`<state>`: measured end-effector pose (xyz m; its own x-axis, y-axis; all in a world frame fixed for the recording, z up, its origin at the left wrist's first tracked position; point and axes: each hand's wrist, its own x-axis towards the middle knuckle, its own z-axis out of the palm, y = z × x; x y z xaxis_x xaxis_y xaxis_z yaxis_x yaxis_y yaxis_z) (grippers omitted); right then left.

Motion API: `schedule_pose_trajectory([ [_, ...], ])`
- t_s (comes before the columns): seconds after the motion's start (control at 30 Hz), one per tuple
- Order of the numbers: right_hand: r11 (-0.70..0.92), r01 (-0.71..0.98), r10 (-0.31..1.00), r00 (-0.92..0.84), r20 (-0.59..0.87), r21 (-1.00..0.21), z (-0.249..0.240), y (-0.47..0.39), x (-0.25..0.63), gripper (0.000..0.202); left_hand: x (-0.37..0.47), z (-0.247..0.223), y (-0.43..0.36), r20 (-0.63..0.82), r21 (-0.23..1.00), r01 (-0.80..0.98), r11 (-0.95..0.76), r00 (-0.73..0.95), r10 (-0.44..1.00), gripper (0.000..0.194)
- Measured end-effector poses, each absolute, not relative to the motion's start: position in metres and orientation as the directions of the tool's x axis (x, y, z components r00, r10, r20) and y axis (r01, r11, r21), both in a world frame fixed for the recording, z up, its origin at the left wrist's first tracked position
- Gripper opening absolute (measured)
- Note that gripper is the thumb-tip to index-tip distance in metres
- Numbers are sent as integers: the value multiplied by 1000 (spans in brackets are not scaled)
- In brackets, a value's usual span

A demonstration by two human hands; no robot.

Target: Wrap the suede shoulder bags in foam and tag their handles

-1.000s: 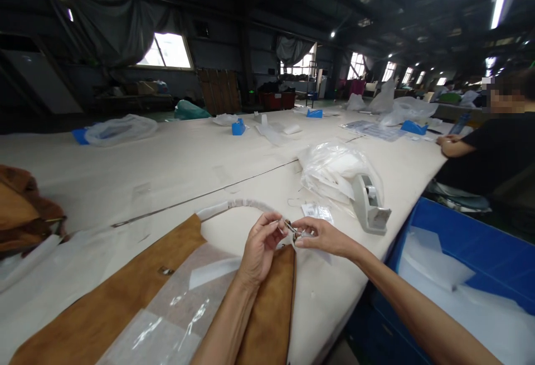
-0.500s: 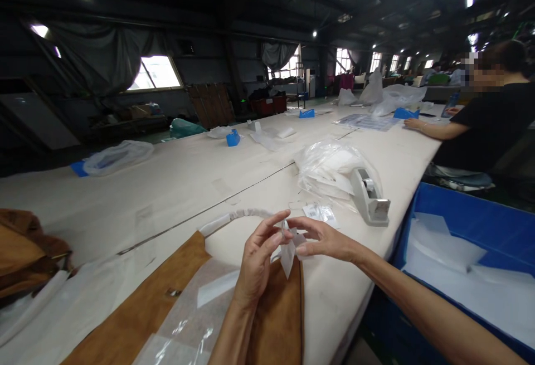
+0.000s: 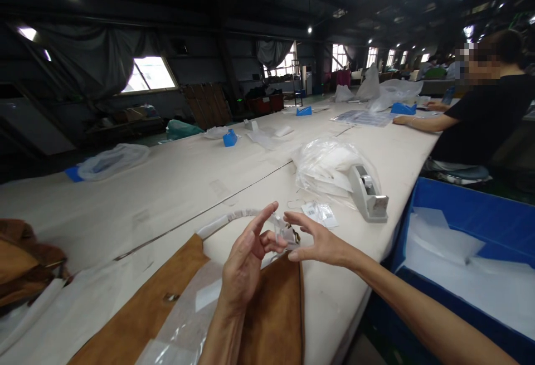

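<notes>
A brown suede bag (image 3: 273,315) lies on the table, its strap (image 3: 217,223) wrapped in white and curving round at the top. At the strap's near end, a translucent white wrapping piece (image 3: 281,230) sits against gold-coloured metal hardware (image 3: 296,237). My left hand (image 3: 244,262) is at its left side, index finger stretched and thumb apart, other fingers bent against the wrapping. From the right, my right hand (image 3: 320,242) reaches round the hardware, thumb and fingers spread; whether it touches is unclear. A thin clear sheet (image 3: 188,309) covers part of the bag.
A grey tape dispenser (image 3: 370,198) stands beside a clear bag of white sheets (image 3: 326,167). Small clear packets (image 3: 321,214) lie nearer. A blue bin (image 3: 472,198) holds white sheets at right. A co-worker (image 3: 489,114) sits beyond; another brown bag (image 3: 25,259) lies far left.
The hanging white piece now lies against the hardware, which has come into sight. My left hand has shifted left and opened its fingers; my right hand's fingers have spread.
</notes>
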<state>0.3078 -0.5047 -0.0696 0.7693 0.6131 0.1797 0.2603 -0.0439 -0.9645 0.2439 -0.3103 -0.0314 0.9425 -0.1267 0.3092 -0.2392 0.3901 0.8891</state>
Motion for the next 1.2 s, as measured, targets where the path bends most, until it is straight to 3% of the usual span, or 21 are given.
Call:
schedule_pose_trajectory([
  [0.07,-23,222,637,755,157,-975,-71,-499,306,98,241,-29,-312,327,879,-244,410,934,-145,46],
  [0.13,1,208,632,758,162,-978,-72,-494,304,89,239,-27,-313,329,869,-238,433,933,-148,48],
  [0.27,46,217,576,792,203,-975,-69,-494,299,25,238,-22,-311,300,844,-206,495,947,-118,49],
  [0.33,47,241,533,815,229,-969,-67,-497,295,13,238,-21,-310,295,834,-205,513,950,-100,50],
  [0.47,-57,406,424,837,346,-912,-67,-502,288,12,239,-20,-306,277,859,-246,448,961,-4,45],
  [0.53,-120,503,454,794,403,-856,-67,-506,284,13,239,-21,-306,284,887,-268,377,959,15,42],
  [0.63,-102,555,548,724,419,-826,-65,-518,280,26,239,-24,-306,288,901,-239,361,953,-90,44],
  [0.77,125,278,633,717,293,-952,-63,-531,286,41,239,-24,-308,226,905,-120,407,949,-221,44],
  [0.9,369,1,703,654,280,-929,-67,-519,307,55,237,-15,-313,236,874,-49,483,912,-336,52],
  [1.07,355,-236,895,364,257,-905,-67,-499,325,64,236,1,-315,233,879,-67,472,924,-302,40],
  [1.2,291,-253,933,288,215,-923,-63,-501,322,53,241,8,-315,200,894,-108,434,964,-172,25],
])
